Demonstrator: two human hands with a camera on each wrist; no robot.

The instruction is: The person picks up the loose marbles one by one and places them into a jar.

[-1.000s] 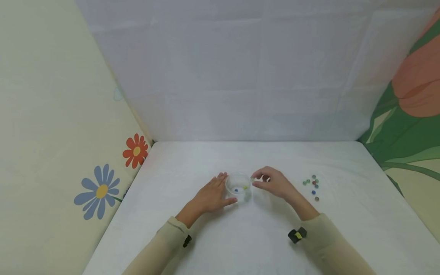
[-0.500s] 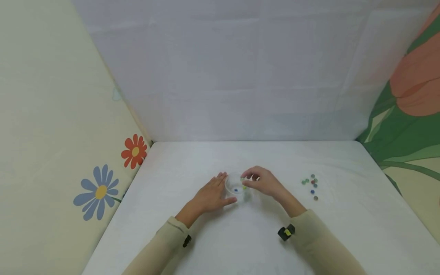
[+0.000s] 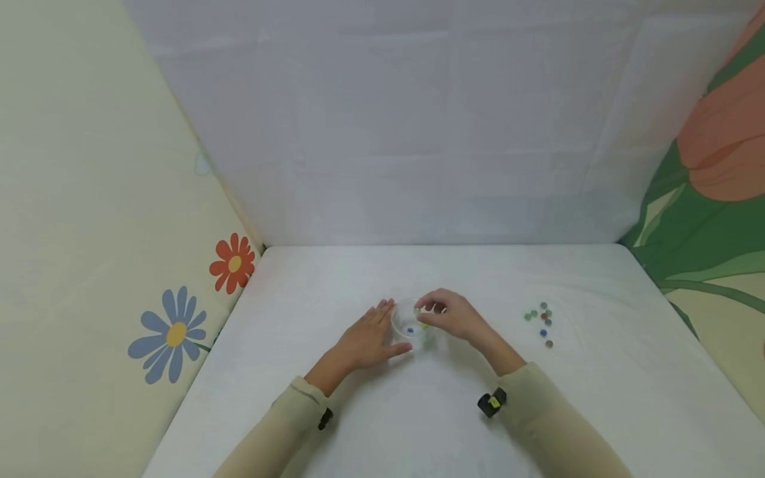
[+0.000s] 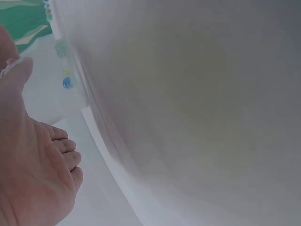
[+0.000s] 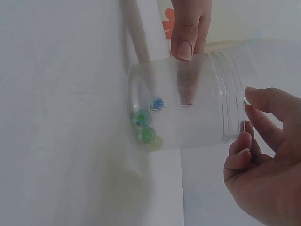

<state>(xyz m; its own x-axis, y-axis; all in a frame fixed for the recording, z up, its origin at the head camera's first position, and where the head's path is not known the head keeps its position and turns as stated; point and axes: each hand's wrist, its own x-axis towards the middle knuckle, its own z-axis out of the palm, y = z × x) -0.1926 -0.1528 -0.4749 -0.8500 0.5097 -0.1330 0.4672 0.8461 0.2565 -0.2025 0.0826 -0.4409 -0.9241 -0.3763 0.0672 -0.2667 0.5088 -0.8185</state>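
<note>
A clear plastic jar (image 5: 204, 127) stands upright on the white table between both hands. On its bottom, in the right wrist view, lie a green marble (image 5: 148, 135), a blue-green marble (image 5: 142, 118), a blue marble (image 5: 158, 103) and a faint yellow one (image 5: 156, 142). My left hand (image 3: 366, 340) rests beside the jar with fingers straight, its thumb against the near side. Over the jar's mouth, my right hand (image 3: 455, 318) pinches a small pale green marble (image 3: 418, 310) between thumb and forefinger; the fingers mostly hide it.
Several loose marbles (image 3: 544, 316) lie in a cluster on the white tablecloth (image 3: 472, 411) to the right of the right hand. A white cloth backdrop (image 3: 382, 133) rises behind the table's far edge, with flower-printed cloth (image 3: 176, 334) at the sides.
My right hand has moved left with the marble, from beside the jar's right rim to over its mouth. The left hand and jar stay in place.
</note>
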